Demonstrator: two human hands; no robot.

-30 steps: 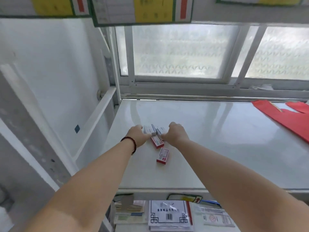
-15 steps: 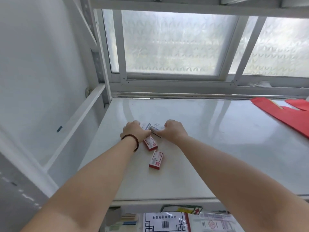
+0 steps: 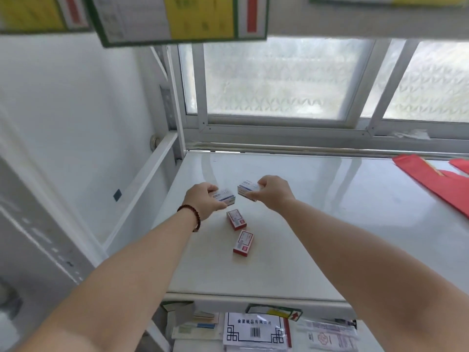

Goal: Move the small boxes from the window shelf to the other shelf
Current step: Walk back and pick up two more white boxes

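On the white window shelf my left hand, with a bead bracelet on the wrist, grips a small white-and-blue box. My right hand grips a second white-and-blue box. Both boxes are held just above the shelf, a little apart. Two small red-and-white boxes lie flat on the shelf below my hands: one near my left wrist, the other closer to the front edge.
A frosted window backs the shelf. Red paper bags lie at the right. Labelled packs hang over from the shelf above. Below the front edge, a lower shelf holds paper packs. A white wall is at the left.
Both hands have closed on a white-and-blue box each and lifted them off the shelf, drawing apart. The camera tilted, so the upper shelf shows again.
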